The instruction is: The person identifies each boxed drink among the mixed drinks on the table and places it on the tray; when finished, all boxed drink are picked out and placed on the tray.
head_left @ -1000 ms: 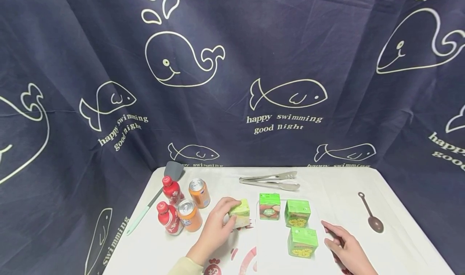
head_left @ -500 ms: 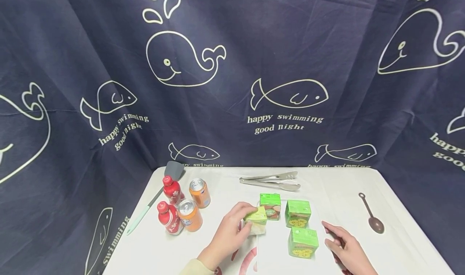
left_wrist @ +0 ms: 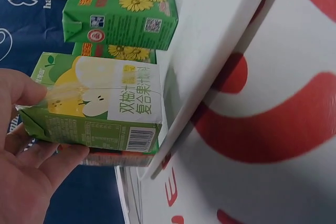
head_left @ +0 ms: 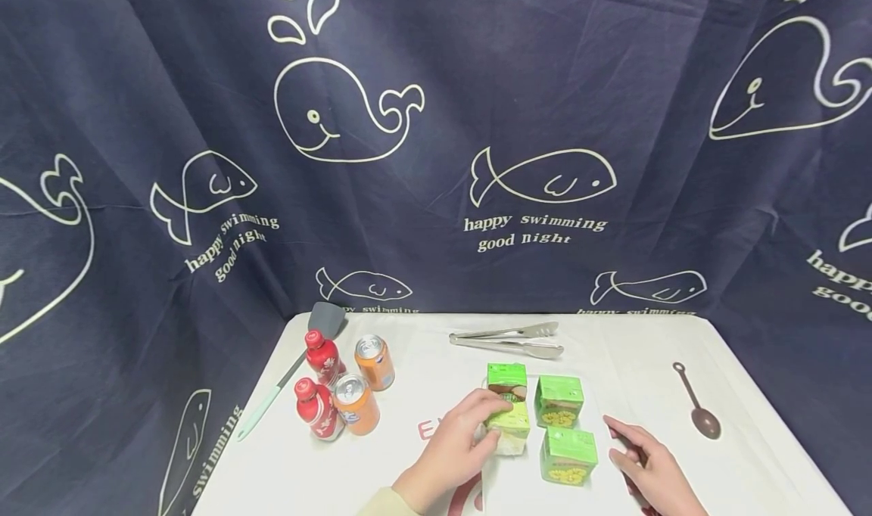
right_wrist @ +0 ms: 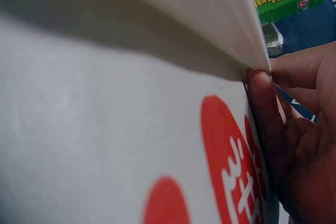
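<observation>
My left hand [head_left: 450, 444] grips a yellow-green juice carton [head_left: 512, 430], fingertips at its top and thumb on its near side. In the left wrist view this juice carton [left_wrist: 121, 90] shows pomelo pictures and is at the white tray's surface; whether its base touches is unclear. Right behind it stands a green carton [head_left: 507, 374] with a brown-red picture. Two green drink cartons with yellow flowers, one farther back [head_left: 559, 399] and one nearer [head_left: 568, 455], stand to its right. My right hand [head_left: 650, 463] pinches the edge of the white tray [right_wrist: 210, 14] between thumb and finger.
Metal tongs [head_left: 507, 340] lie behind the cartons. A brown spoon [head_left: 699, 406] lies at the right. At the left are two red bottles [head_left: 318, 410], two orange cans [head_left: 356, 405] and a grey-headed spatula [head_left: 272, 395]. A dark blue curtain [head_left: 436, 138] hangs behind.
My left hand has carried the yellow-green juice carton rightward, from left of the tray to the spot in front of the brown-red pictured carton. The right hand has stayed put.
</observation>
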A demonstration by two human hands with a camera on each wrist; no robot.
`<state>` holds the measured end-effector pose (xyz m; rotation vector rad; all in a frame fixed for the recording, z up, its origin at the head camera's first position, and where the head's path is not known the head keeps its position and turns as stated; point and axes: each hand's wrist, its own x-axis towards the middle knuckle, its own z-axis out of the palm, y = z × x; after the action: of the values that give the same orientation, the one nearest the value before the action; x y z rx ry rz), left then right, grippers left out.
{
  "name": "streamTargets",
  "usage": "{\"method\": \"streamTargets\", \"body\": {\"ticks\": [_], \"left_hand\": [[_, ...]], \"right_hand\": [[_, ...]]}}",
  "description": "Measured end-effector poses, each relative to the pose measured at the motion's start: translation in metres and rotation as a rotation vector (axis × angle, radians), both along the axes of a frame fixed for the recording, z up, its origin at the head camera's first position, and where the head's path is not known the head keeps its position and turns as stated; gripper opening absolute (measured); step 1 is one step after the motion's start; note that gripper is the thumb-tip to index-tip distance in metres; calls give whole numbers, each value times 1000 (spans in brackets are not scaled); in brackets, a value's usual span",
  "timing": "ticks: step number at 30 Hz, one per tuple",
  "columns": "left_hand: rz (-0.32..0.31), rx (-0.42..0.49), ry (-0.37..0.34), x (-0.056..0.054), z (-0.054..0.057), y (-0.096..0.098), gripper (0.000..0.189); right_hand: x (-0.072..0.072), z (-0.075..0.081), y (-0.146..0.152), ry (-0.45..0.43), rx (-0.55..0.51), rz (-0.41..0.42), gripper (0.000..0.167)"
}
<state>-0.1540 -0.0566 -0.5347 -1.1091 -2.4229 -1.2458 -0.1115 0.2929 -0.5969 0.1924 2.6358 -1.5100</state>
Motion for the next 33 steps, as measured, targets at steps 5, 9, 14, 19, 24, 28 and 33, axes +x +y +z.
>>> {"method": "streamTargets", "body": {"ticks": [5,9,14,19,24,28,33], "left_hand": [[2,-26,-14,3,-2,7,43],[5,-41,-47,6,-4,9,43],[14,-47,-56,6,-7,10,43],[24,-38,-80,5,-9,10,44],[30,-32,-112,4,-10,11,46],[35,-40,-109,4,-11,10,46],[29,-49,-98,4,-12,8,46]], "right_hand": [[-1,-1,1,24,3,2,53],[0,-1,2,11,15,10,54],[0,0,2,6,7,7,54],[0,2,2,9,-13,0,55],[0,2,2,15,-4,-2,54],[0,1,3,26,19,5,54],[-1,4,4,20,98,21,55]]}}
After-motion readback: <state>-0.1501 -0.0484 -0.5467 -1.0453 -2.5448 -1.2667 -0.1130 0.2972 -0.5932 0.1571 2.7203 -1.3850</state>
